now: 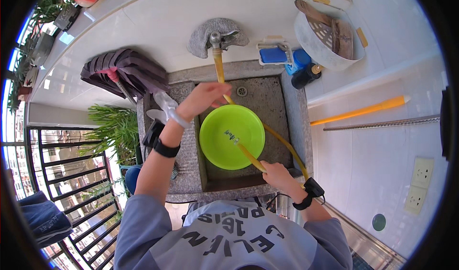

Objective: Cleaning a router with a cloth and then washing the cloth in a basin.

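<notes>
A lime-green plastic basin sits in a grey stone sink. My right hand grips a yellow hose, whose free end is over the basin. The hose loops around the right of the basin, and its other end is fitted to a metal tap wrapped with a grey cloth. My left hand is above the sink, beside the hose below the tap, fingers partly bent; whether it touches the hose cannot be told. A dark drain strainer lies behind the basin.
A strip mop leans at the left by a ribbed washboard and green plants. Behind the sink's right corner are a soap dish with a blue block, a dark bottle and a white wall basket. Poles stand at the right.
</notes>
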Available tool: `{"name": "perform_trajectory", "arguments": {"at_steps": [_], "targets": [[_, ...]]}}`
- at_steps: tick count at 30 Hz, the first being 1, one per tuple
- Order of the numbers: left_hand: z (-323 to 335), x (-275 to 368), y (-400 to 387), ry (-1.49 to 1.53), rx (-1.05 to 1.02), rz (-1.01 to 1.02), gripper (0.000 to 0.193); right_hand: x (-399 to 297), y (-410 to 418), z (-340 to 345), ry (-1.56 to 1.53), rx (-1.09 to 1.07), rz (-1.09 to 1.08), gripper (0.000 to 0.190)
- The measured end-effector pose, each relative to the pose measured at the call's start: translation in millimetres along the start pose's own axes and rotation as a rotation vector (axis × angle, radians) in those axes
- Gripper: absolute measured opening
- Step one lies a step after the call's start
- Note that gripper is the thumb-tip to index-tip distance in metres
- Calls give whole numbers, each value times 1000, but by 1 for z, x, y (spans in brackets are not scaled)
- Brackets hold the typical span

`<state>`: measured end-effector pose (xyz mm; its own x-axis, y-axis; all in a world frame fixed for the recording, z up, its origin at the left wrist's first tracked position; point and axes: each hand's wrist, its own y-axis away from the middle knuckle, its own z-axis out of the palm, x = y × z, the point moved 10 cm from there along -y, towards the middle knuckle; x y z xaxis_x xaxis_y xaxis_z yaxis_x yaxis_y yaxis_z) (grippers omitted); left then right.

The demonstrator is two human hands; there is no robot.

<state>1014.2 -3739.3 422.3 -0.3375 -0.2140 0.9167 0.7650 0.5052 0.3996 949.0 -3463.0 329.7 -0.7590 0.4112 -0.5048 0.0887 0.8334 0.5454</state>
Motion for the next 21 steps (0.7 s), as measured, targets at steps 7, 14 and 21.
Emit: {"name": "perform_trajectory", "arguments": {"at_steps": [7, 14, 21], "targets": [[-59, -298, 206, -1073, 297, -790, 73, -8, 11, 31, -93, -58, 53, 23], [-49, -328, 214, -557, 524, -415, 43, -10, 29, 25, -28, 13, 123, 20], [27, -259, 96, -755, 688, 100, 49, -15, 69, -6, -76, 124, 135, 24]]}}
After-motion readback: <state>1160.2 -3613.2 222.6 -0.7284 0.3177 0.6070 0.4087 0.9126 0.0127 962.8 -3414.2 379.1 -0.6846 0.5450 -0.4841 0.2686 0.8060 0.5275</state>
